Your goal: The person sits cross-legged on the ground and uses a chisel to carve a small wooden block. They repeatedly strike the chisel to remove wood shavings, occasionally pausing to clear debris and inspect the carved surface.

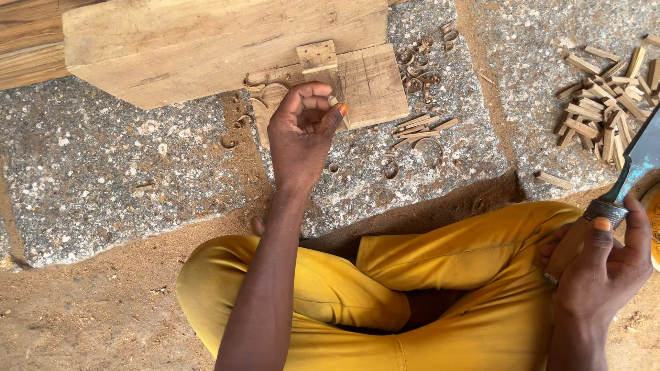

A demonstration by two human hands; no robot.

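My left hand (302,134) is raised over the stone slab, fingers curled with the thumb and fingertips pinched together; whether a small wood piece sits between them I cannot tell. Just beyond it lies a small wooden block (317,58) on a flat board (375,82). My right hand (598,264) rests by my right knee, closed around the handle of a broad-bladed knife (639,161) whose blade points up and away. I sit cross-legged in yellow trousers (440,275).
A thick wooden plank (206,48) lies at the top. Curled wood shavings (419,65) and thin sticks (419,127) lie on the speckled stone slab (103,178). A heap of short cut wood pieces (605,96) sits at right. Sawdust covers the ground (89,302).
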